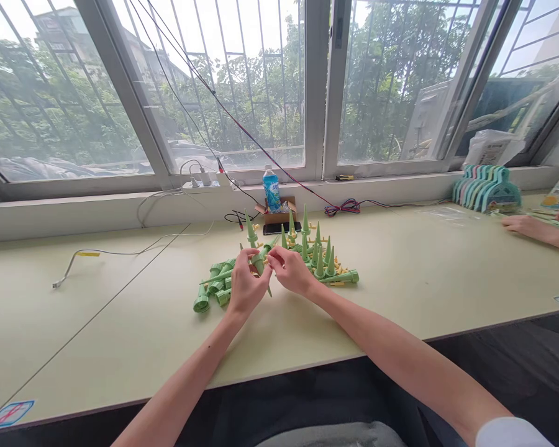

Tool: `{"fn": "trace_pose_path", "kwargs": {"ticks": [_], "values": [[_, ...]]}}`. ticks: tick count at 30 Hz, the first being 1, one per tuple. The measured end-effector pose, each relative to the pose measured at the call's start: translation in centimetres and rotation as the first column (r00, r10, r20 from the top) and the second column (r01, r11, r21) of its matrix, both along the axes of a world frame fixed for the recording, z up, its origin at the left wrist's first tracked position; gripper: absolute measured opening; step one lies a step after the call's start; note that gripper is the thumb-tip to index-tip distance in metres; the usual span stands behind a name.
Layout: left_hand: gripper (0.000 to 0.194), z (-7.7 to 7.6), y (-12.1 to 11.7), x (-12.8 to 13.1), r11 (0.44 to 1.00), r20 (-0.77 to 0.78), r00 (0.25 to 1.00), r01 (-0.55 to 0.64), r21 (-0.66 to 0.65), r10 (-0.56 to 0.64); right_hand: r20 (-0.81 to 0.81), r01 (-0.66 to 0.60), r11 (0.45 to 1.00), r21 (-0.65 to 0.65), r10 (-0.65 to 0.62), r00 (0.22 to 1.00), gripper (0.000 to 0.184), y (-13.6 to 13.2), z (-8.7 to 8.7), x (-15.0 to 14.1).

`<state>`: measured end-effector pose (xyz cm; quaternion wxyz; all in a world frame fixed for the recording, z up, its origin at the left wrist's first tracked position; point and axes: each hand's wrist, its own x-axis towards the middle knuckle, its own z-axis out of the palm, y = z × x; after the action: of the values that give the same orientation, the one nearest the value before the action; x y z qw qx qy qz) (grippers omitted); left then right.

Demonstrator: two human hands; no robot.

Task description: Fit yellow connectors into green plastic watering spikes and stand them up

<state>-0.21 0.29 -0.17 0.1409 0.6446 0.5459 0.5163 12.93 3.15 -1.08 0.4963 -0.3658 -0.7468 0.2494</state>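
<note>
My left hand is closed around a green plant watering spike, its tip slanting down toward the table. At the spike's side, my right hand pinches a small yellow valve; whether it sits in the spike cannot be made out. Left of my hands lie several loose green spikes with wide threaded collars. On the right, more green spikes stand point up, some with yellow valves in their sides. Loose yellow valves are scattered among them.
Behind the spikes are a blue-labelled bottle, a small cardboard box and a black phone. A white cable runs across the left. Pastel hangers stand at the right, near another person's hand.
</note>
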Motion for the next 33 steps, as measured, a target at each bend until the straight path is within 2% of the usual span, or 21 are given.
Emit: {"fn": "trace_pose_path", "kwargs": {"ticks": [18, 33], "values": [[0.033, -0.08, 0.10, -0.09, 1.000, -0.010, 1.000, 0.003, -0.021, -0.003, 0.017, 0.012, 1.000, -0.002, -0.012, 1.000, 0.014, -0.08, -0.01, -0.06], [0.032, -0.36, 0.29, -0.20, 0.996, 0.006, 0.998, 0.055, -0.067, -0.054, 0.035, 0.014, 1.000, 0.014, -0.015, 0.999, 0.013, -0.11, -0.03, 0.09]]}}
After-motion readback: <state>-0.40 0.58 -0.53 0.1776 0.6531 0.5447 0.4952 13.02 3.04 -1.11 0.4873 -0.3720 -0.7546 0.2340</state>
